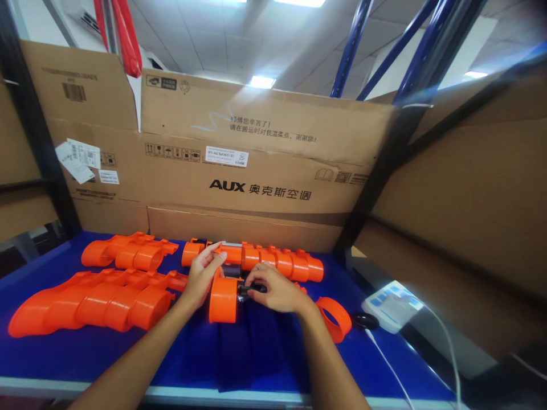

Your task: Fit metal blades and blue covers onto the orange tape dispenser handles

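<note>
Orange ring piece [223,300] at mid-bench [51,359], between front and back edges, left hand [205,276] fingers gripping its upper side, right hand [273,286] fingers closed on a black object [255,288]; contact's hard to see, but uneven pushing could twist the ring loose or scratch it.

Left hand [202,277] holds orange ring [223,300]; right hand [276,286], black piece [257,288].

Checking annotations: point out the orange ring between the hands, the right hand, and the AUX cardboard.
Orange ring [223,300]: head view, outer wall.
Right hand [276,287]: head view, back of hand.
AUX cardboard [194,182]: head view, bare area left of lettering.
</note>
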`<state>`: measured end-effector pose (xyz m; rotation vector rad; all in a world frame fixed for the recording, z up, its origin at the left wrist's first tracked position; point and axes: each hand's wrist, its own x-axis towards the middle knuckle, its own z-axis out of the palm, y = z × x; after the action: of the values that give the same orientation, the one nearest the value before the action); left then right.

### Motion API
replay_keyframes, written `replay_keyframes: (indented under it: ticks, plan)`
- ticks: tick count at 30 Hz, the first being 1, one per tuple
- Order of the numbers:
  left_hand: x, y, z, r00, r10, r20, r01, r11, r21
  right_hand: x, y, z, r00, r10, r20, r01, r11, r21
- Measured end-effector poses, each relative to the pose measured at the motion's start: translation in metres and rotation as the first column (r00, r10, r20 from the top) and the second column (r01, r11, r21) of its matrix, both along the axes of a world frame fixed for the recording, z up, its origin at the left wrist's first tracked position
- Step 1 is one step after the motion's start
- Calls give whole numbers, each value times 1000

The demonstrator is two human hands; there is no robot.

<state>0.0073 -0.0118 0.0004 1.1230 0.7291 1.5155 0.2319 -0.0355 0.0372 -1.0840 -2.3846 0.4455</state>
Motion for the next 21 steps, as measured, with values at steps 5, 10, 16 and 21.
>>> replay_keyframes:
  ticks: [5,10,16,21]
  plan:
    - [1,-1,0,1000,-2,4,2,1000,-5,-4,2,1,970,-42,-239,50,998,28]
    - [5,-3,-2,999,24,-33,-23,999,26,-11,7,-2,875,-151,-459,264,945,191]
    - [11,-10,0,994,-25,-111,32,997,66,-19,2,0,886,-81,-457,255,907,335]
    - [12,-13,2,989,-45,-138,57,995,79,-22,1,-1,872,-82,-483,299,870,392]
